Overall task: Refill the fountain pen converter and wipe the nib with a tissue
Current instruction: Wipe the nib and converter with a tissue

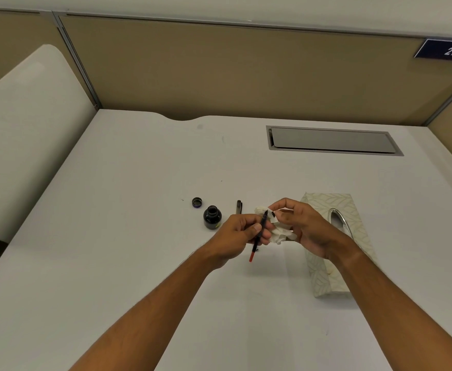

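Note:
My left hand [239, 231] grips a thin black pen section with a red converter end [257, 242], tilted with the nib end up and the red end down. My right hand [299, 226] pinches a crumpled white tissue [279, 232] against the nib end; a dark ink stain shows on the tissue near my fingertips. An open black ink bottle [212, 217] stands on the white desk left of my hands, with its cap [197, 202] lying just behind it. A dark pen barrel or cap [239, 206] lies between the bottle and my hands.
A patterned tissue box [334, 269] sits under and beside my right wrist. A grey cable hatch [331, 141] is set into the desk at the back right. Beige partition panels [219, 70] wall off the far edge, and a white side panel [26, 129] stands on the left.

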{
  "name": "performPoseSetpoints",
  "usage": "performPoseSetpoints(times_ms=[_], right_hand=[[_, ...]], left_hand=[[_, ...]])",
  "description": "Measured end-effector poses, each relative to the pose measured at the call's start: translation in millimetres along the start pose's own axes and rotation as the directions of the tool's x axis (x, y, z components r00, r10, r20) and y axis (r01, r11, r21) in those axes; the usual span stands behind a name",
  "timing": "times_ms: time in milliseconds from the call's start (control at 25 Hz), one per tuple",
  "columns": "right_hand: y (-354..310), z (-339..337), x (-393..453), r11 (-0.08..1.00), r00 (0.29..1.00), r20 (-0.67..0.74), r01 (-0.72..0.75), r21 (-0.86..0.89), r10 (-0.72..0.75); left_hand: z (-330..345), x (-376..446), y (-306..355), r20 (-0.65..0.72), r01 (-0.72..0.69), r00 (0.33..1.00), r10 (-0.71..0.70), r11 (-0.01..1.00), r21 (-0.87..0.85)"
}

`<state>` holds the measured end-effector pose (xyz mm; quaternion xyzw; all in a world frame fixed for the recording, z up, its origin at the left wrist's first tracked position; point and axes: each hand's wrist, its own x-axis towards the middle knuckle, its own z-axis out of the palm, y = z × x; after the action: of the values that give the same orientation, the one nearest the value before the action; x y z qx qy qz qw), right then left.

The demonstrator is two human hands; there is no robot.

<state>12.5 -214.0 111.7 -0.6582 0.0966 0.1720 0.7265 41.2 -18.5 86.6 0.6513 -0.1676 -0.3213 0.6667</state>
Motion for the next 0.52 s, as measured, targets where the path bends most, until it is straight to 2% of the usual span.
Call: performPoseSetpoints(times_ms=[160, 360, 520], right_hand=[[-1.6, -1.1, 0.1, 0.999, 0.999, 0.036, 0.011, -0.035, -0.010], [-3.7, -7.1, 3.7, 0.999, 1.000, -0.002, -0.010, -0.053, 0.010], [-2.3, -10.7, 2.7, 0.997, 0.993, 0.114, -0.026, -0.067, 0.034]], left_hand=[[-0.3, -0.6, -0.7, -0.013, -0.004, 1.000, 0.004, 1.000, -0.010], [2.0, -0.9, -2.2, 0.003, 0.010, 1.000, -0.010, 1.000, -0.018], [3.1, -0.7, -2.7, 0.007, 0.022, 1.000, -0.022, 0.999, -0.031]])
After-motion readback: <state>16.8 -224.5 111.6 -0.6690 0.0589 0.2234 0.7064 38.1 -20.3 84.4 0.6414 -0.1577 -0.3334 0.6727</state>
